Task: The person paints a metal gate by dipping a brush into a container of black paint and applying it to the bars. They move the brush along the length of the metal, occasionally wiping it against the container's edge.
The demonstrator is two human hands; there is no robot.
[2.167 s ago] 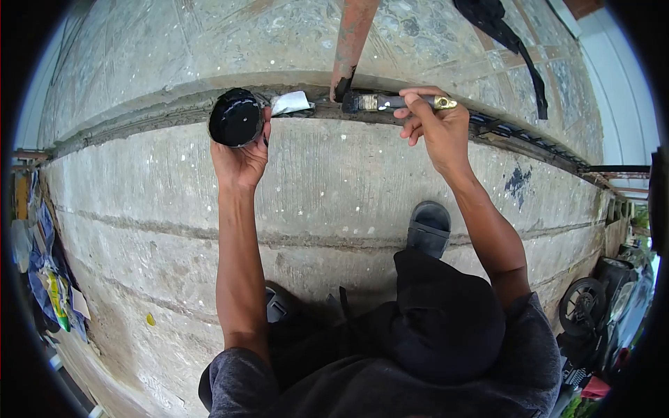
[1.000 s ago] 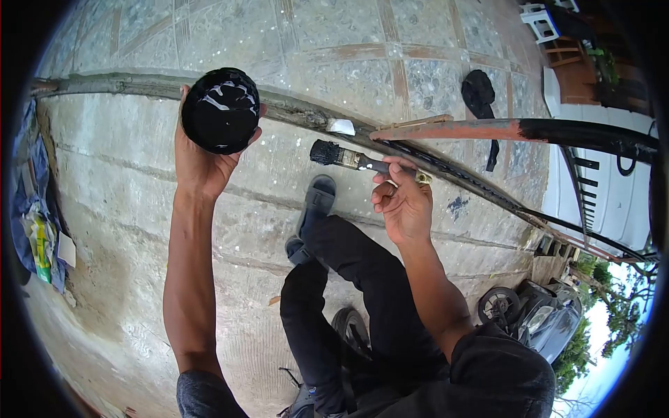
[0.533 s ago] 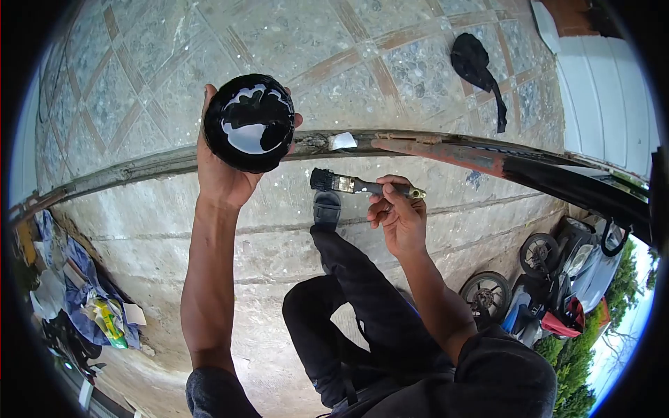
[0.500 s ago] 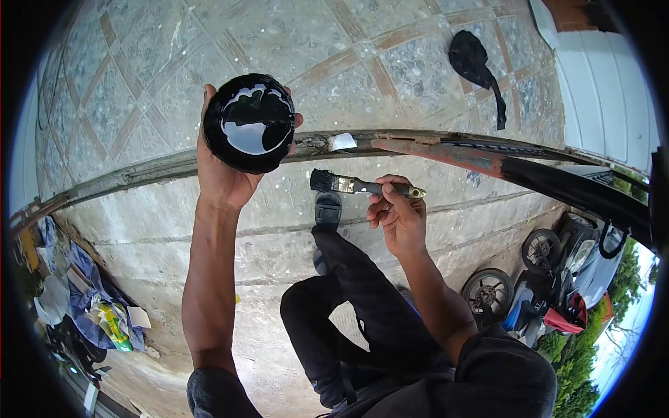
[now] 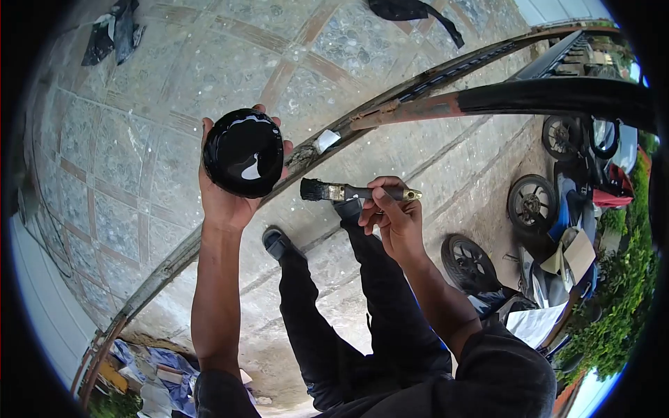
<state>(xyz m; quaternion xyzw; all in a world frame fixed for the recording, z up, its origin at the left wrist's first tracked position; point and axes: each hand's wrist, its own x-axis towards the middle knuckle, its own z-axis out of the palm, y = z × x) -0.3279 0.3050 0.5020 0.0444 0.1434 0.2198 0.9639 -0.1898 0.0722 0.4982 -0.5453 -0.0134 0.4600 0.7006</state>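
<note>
My left hand (image 5: 233,202) holds up a round container of glossy black paint (image 5: 244,153) from below, with fingertips showing around its rim. In my right hand (image 5: 391,212) is a paintbrush (image 5: 352,192), gripped by its handle between thumb and fingers. The brush lies roughly level, its black-coated bristles pointing left towards the container, with a gap between them. Beyond the brush, a long metal bar (image 5: 425,113), part rusty and part black, stretches to the right.
Patterned tiles (image 5: 209,76) lie beyond a metal floor rail (image 5: 164,272). A white scrap (image 5: 327,141) rests by the rail. Black cloths (image 5: 401,8) lie at the top. Motorcycles (image 5: 533,202) stand at right; piled sheeting (image 5: 171,380) is at lower left.
The view has turned, tilting the rail and bringing more motorcycles into sight. My feet now stand apart. The container sits slightly lower in view; both hands keep their holds.
</note>
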